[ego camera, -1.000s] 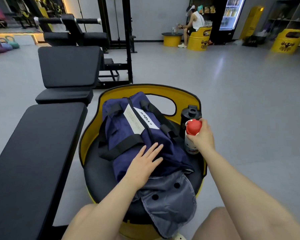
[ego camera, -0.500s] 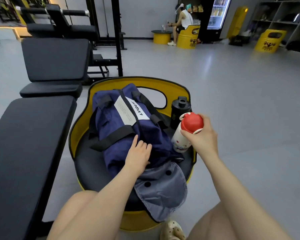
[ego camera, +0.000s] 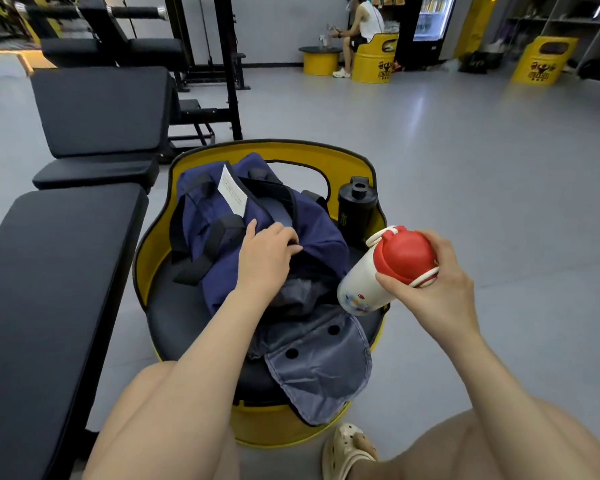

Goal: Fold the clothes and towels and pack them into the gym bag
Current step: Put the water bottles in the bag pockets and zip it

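Gym bag (ego camera: 257, 216), navy w/ black straps: laid on the black seat pad of a yellow barrel stool (ego camera: 291, 152), frame centre. White label (ego camera: 232, 194) seen on top toward 12 o'clock. Grey lining flap (ego camera: 323, 368) w/ two dark dots hangs out of the bag's near end toward 6 o'clock, over the stool edge.

Left hand (ego camera: 265, 252): laid on bag top, fingers curled onto the edge of the fabric at the opening; thumb pointed to 11 o'clock.

Right hand (ego camera: 430, 282): wrapped round the red lid of a white bottle (ego camera: 378, 275), which is held tilted in the air at 3 o'clock of the bag, base toward the bag opening, not touching it.

Black shaker bottle (ego camera: 355, 207): upright on stool at 1 o'clock of the bag, against the backrest.

Black padded gym bench (ego camera: 49, 289): at 9 o'clock. Beige clog (ego camera: 347, 448): on grey floor at 5 o'clock.
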